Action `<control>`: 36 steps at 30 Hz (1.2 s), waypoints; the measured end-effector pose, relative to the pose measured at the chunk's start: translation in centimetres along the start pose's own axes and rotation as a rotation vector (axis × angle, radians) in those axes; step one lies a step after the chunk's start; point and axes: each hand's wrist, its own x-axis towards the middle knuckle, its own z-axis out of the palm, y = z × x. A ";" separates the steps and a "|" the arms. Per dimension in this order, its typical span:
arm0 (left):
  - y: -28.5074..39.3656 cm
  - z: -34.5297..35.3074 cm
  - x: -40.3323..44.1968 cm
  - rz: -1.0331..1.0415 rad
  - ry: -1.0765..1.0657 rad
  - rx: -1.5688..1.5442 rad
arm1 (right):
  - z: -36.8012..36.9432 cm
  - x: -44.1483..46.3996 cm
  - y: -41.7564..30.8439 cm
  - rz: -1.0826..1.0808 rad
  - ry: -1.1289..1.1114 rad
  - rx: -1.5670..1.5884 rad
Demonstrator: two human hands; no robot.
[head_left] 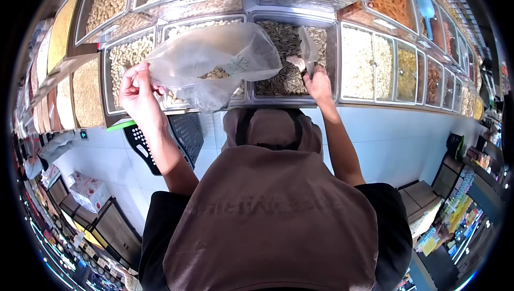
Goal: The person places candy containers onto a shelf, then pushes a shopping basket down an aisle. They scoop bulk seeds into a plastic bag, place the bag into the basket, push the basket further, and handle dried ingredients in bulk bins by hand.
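Observation:
My left hand (140,90) pinches the edge of a clear plastic bag (187,50), which spreads out over the peanut bins. A small heap of sunflower seeds (216,73) shows through the bag's lower part. My right hand (319,83) is closed around a translucent scoop (307,47) at the right side of an open bin. Dark striped sunflower seeds (274,42) fill that bin, with paler ones on its right. A small whitish piece (296,62) lies beside the scoop. The part of the scoop inside my fingers is hidden.
Peanut bins (130,52) stand to the left, partly under the bag. Lidded bins of pale flakes (357,60) continue to the right. A blue scoop (423,4) rests at the upper right. Below the counter on the left is a black shopping basket (184,133).

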 end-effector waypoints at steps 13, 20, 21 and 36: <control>-0.2 -4.4 3.2 0.075 0.166 -0.021 | -0.6 0.2 -3.0 0.206 -0.036 -0.103; 0.1 -5.7 3.3 0.074 0.190 -0.060 | -0.8 -0.4 -6.3 -0.022 0.194 -0.184; 0.5 -5.3 3.2 0.061 0.192 -0.083 | -1.5 -0.6 -8.1 -0.088 0.184 -0.061; 8.5 6.8 -11.9 0.451 -0.061 -0.137 | -5.8 -5.5 -22.6 -0.852 -0.389 0.731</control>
